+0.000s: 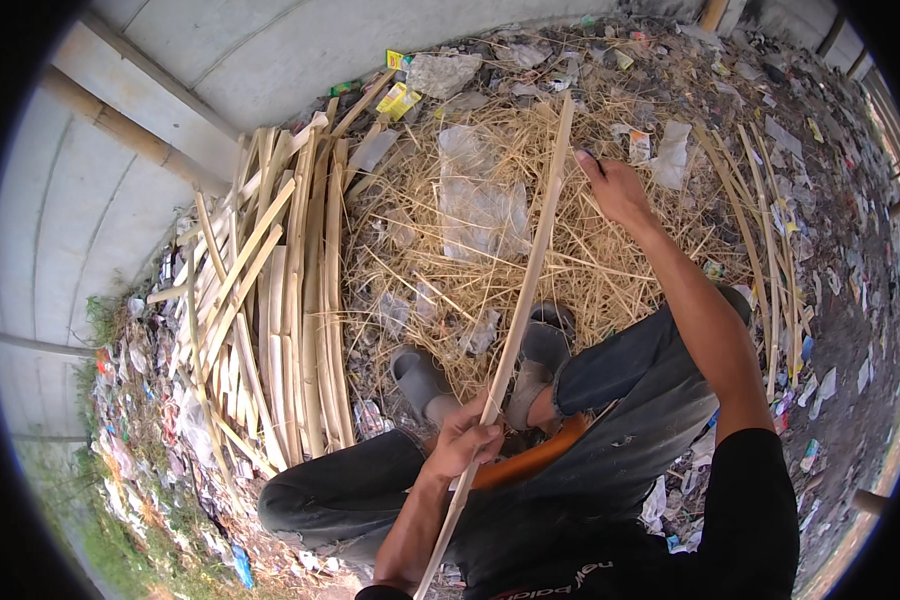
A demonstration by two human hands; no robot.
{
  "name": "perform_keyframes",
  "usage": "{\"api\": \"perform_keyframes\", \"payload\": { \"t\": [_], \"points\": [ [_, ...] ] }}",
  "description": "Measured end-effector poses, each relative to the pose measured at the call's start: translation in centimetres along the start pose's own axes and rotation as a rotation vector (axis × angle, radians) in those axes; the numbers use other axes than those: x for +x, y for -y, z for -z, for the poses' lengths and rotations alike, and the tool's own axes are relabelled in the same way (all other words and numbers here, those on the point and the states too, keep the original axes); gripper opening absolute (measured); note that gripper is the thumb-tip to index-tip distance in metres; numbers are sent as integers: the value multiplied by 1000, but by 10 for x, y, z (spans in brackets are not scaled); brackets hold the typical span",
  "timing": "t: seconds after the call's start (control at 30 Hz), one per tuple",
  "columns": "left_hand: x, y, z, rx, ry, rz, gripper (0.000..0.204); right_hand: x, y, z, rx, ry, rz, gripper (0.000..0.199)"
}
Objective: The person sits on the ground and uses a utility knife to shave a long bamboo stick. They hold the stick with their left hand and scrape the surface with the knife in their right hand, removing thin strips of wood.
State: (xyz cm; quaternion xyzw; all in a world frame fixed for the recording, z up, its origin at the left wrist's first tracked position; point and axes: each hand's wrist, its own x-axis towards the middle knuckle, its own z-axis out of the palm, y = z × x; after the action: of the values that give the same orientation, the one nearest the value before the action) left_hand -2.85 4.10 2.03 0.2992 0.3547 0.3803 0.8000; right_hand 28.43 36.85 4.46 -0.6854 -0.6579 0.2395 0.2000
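Observation:
A long, pale bamboo strip (535,265) slants from my lap up and away, its far end raised over the litter of shavings. My left hand (463,440) is closed around its lower part, near my knees. Just right of the strip's far end is my right hand (618,188), its arm stretched forward. Its fingers are curled, and a small dark thing shows by the thumb; I cannot make out what it is. Under the left hand, between my legs, lies a curved orange thing (530,458), partly hidden.
To the left lies a heap of split bamboo strips (305,300), beside a pale panel wall (260,50). Thin shavings (610,270) cover the ground ahead, with plastic scraps (480,200) among them. More slim strips (765,250) lie at right. My grey shoes (420,375) rest at the shavings' near edge.

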Motion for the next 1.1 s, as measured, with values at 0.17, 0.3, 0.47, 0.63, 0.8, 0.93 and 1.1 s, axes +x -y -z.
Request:
{"api": "perform_keyframes", "payload": {
  "t": [0.17, 0.3, 0.47, 0.63, 0.8, 0.93, 1.1],
  "points": [
    [2, 2, 0, 3, 125, -62, 76, 3, -12, 14, 222, -242, 86, 71],
    [0, -5, -7, -27, -27, -76, 68, -31, 32, 6, 330, -234, 250, 65],
    [-3, -4, -4, -98, -60, -106, 68, -64, 46, -12, 79, 70, 368, 64],
    [-3, -9, -2, -146, -83, -64, 69, -75, 52, -30, 72, 150, 429, 66],
    [6, -1, 0, -186, -85, -37, 70, -58, 52, -21, 92, 187, 347, 67],
    [0, -7, -1, -289, -120, -30, 66, -82, 51, -41, -80, 291, 647, 65],
    [6, 0, 7, -293, -61, 12, 58, -50, 46, -21, -21, 199, 351, 67]
  ]
}}
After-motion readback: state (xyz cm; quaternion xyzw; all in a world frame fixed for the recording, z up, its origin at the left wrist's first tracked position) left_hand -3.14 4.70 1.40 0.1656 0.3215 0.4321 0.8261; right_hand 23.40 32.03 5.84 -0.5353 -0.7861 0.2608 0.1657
